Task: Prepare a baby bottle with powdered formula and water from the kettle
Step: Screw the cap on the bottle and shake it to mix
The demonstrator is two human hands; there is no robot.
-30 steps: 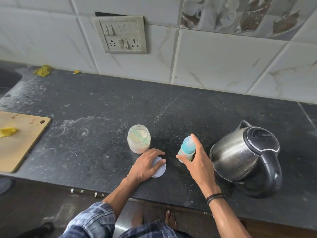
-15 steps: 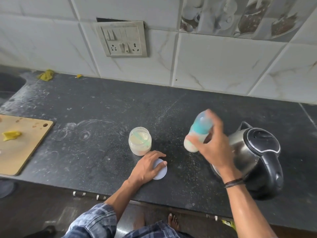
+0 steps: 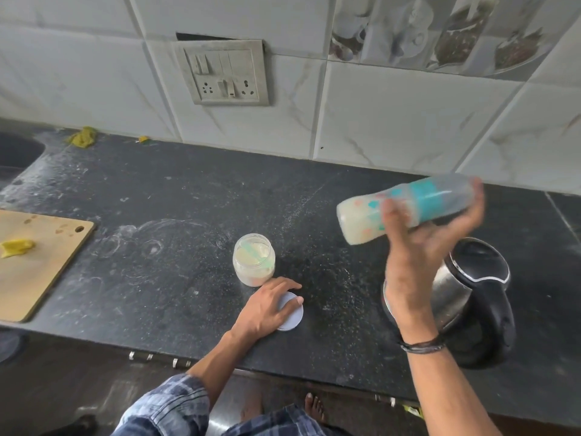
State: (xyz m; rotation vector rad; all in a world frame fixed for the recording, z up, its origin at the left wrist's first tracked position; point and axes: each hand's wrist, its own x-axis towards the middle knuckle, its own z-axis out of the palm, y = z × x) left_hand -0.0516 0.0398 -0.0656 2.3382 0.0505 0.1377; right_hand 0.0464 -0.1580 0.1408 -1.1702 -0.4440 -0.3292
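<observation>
My right hand (image 3: 418, 247) grips the baby bottle (image 3: 405, 209) in the air above the counter. The bottle lies almost on its side, its teal cap end pointing right, with milky liquid inside. It is blurred by motion. The open formula jar (image 3: 254, 259) stands on the dark counter with a scoop inside. Just in front of it, my left hand (image 3: 267, 305) rests on the jar's pale round lid (image 3: 292, 311), which lies flat. The steel kettle (image 3: 465, 297) with its black lid and handle stands at the right, partly behind my right wrist.
A wooden cutting board (image 3: 34, 272) with a yellow scrap lies at the left edge. A sink (image 3: 15, 152) sits at the far left. A switch panel (image 3: 224, 73) is on the tiled wall. The counter's front edge (image 3: 220, 363) runs just below my left hand.
My right hand has lifted the bottle from the counter, raised it and tipped it nearly sideways above the kettle. My left hand stays on the lid.
</observation>
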